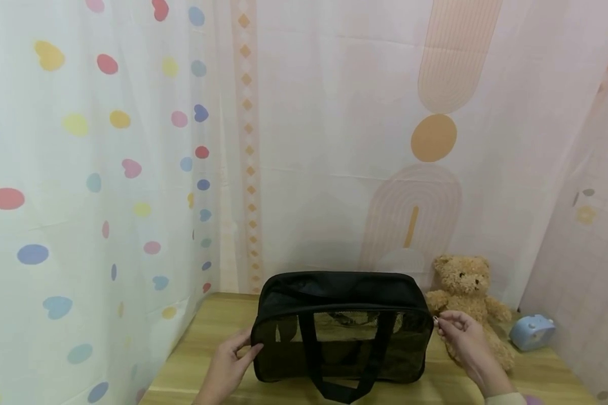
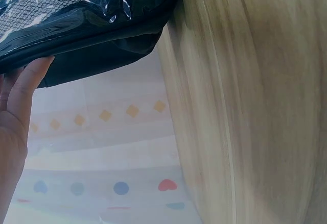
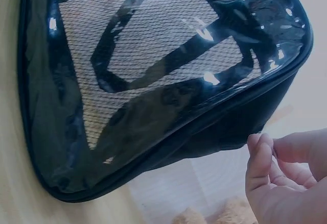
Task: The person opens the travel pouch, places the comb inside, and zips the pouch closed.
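Here, before patterned curtains (image 1: 309,140) (wooden tabletop (image 1: 220,315) below), left fingers (image 1: 250,355) grip the bag (image 1: 344,332), right fingers (image 3: 259,163) its zipper pull (image 1: 436,321).

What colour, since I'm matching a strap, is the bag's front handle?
The front handle is black; it shows best in the head view.

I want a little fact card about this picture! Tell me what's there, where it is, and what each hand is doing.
Main thing: black bag with a see-through front
Handle: black strap drooping in front
Left grip: holds the bag's left end
Right grip: pinches a small shiny thing, perhaps a zipper pull, by the bag's right end
Toy: brown teddy bear, right of the bag
Beside teddy: light blue thing
Under everything: wood-look table
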Tool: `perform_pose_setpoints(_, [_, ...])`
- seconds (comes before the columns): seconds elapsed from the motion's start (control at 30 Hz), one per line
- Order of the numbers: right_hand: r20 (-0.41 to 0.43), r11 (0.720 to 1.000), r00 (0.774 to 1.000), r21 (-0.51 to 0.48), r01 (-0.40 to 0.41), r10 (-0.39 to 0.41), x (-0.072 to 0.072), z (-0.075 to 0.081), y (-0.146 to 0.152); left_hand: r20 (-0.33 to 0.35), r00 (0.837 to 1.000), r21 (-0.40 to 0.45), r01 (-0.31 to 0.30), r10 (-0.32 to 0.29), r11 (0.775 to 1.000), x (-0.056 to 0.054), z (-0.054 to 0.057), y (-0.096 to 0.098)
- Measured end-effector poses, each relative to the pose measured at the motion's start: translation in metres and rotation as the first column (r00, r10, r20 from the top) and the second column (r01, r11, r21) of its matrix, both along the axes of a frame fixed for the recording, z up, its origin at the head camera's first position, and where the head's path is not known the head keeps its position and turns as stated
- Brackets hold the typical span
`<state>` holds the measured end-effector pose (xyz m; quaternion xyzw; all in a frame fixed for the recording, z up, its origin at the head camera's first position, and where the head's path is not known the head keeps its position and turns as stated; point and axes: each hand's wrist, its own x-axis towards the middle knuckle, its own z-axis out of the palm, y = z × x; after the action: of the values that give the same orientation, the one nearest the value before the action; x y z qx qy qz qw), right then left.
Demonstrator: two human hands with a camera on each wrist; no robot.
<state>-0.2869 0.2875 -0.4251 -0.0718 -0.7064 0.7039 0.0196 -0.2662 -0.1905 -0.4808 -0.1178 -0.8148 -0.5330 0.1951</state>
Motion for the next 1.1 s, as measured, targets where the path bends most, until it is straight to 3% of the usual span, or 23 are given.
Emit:
perform_pose_setpoints(0.4, [-0.059,0.997,0.998,0.077,-0.030,0.035,0.002,0.023,-0.002,-0.079,0.997,-0.029,0.005,-0.007,1.000,-0.002,-0.001,-0.001])
perform_pose_setpoints(0.8, [-0.079,0.996,0.996,0.079,-0.030,0.037,0.002,0.026,-0.002,-0.056,0.998,-0.027,-0.011,0.009,1.000,-0.002,-0.003,-0.002])
perform_pose_setpoints(1.1, [-0.075,0.992,0.997,0.121,0.035,-0.027,0.001,0.027,-0.002,-0.036,0.999,-0.041,-0.023,0.021,0.999,-0.001,-0.001,-0.002])
